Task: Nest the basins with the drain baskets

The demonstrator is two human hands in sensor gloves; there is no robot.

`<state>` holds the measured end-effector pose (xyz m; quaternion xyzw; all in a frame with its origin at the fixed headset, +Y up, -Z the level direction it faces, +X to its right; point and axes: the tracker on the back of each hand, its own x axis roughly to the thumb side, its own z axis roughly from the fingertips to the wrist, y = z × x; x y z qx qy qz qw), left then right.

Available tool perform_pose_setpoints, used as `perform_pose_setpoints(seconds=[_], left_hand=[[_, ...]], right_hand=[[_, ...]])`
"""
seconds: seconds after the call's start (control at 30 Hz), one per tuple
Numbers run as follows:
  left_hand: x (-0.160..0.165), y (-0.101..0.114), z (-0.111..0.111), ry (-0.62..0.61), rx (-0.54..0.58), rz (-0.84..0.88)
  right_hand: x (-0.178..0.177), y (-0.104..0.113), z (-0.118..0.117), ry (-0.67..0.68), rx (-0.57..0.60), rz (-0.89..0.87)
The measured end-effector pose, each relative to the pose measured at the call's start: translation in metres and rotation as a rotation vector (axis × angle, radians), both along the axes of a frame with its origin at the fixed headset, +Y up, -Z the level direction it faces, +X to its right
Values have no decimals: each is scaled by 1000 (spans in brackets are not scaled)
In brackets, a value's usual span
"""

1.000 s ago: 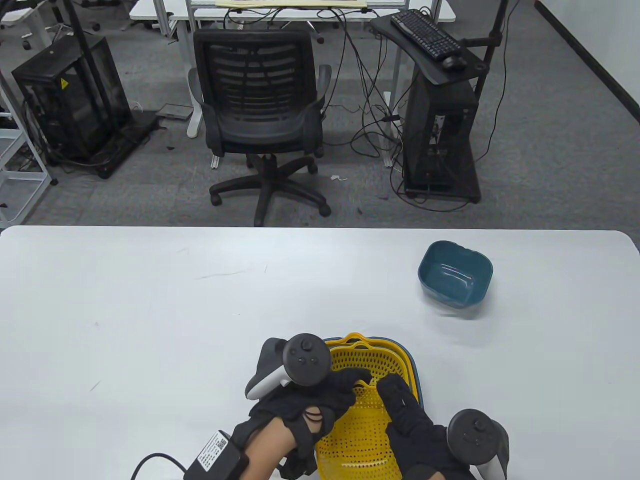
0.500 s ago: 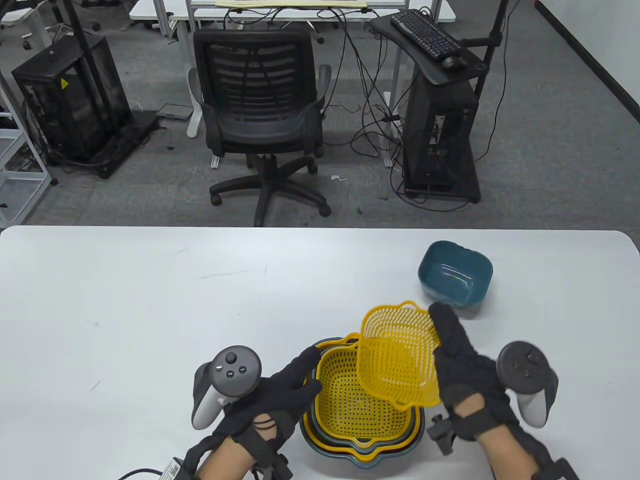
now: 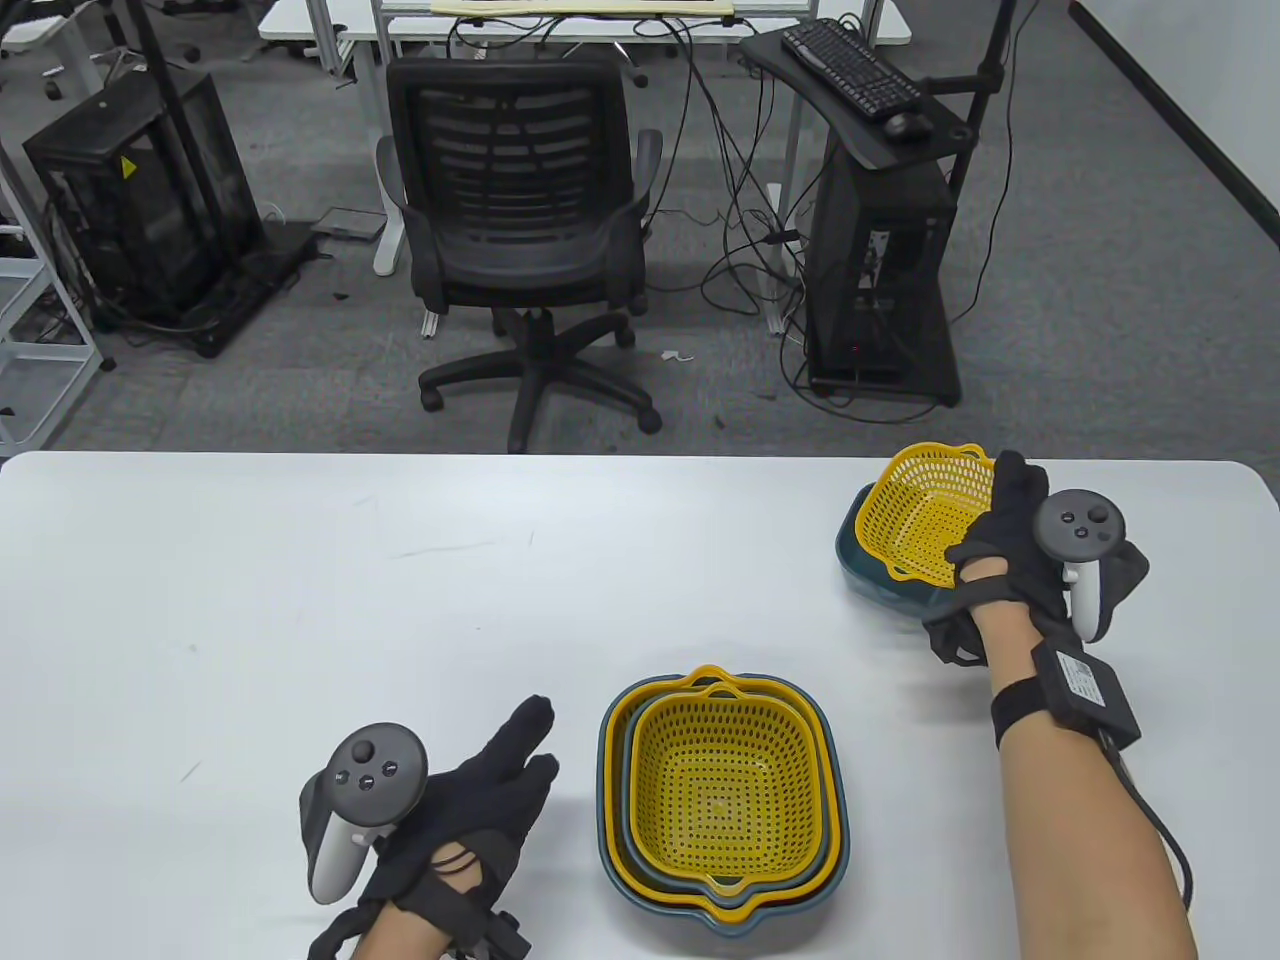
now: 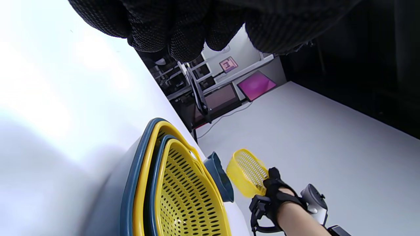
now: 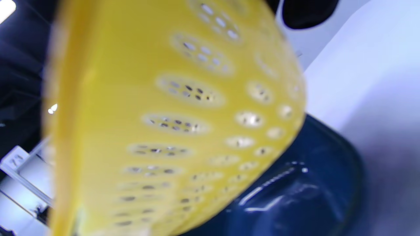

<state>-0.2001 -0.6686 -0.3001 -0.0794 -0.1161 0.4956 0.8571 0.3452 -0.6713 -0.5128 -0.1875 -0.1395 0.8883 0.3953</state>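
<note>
An office floor of grey carpet, a black mesh chair (image 3: 525,230) and cabled computer racks lies beyond the white table (image 3: 300,600) where I work. My right hand (image 3: 1010,545) grips the small yellow drain basket (image 3: 930,515) by its near rim, holding it tilted above the small blue basin (image 3: 880,585) at the far right of the table; its lower edge sits over the basin's mouth, and I cannot tell whether the two touch. My left hand (image 3: 470,800) is off the work, fingers extended and holding nothing, just left of the nested stack (image 3: 722,790) of yellow baskets and blue basins near the front edge. The risk, as I judge it, lies in the tilt: lowered at this angle, one corner could catch the basin's rim and leave the basket cocked instead of seated. The light basin, unsteadied by my other hand, might also slide or tip toward the table's edge if I press down off-centre.
</note>
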Motion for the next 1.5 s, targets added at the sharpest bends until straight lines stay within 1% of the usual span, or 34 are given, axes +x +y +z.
perform_pose_setpoints(seconds=[0.13,0.23,0.37,0.53,0.67,0.9,1.17,1.33,1.43,1.5], left_hand=[[-1,-4,-3,6,-20,-12],[0,-8,-5,9,-32,-36],[1,-11,-6,2,-47,-46],[0,-14,-8,12,-61,-57],[-1,-14,-9,16,-66,-58],[-1,-14,-9,12,-63,-45],[0,-14,-9,2,-63,-42],[-1,-15,-10,2,-63,-33],[-2,-15,-10,4,-67,-28],[-3,-14,-10,5,-66,-23]], right_hand=[[10,-24,-7,-51,-35,-60],[15,-39,-12,-45,-68,-102],[15,-53,-18,-20,-122,-137],[12,-68,-21,-19,-177,-167],[12,-79,-23,-9,-225,-231],[10,-81,-25,-23,-284,-229],[9,-80,-25,-53,-268,-168],[10,-80,-23,-45,-231,-226],[9,-69,-18,-17,-189,-267],[6,-51,-12,9,-144,-283]])
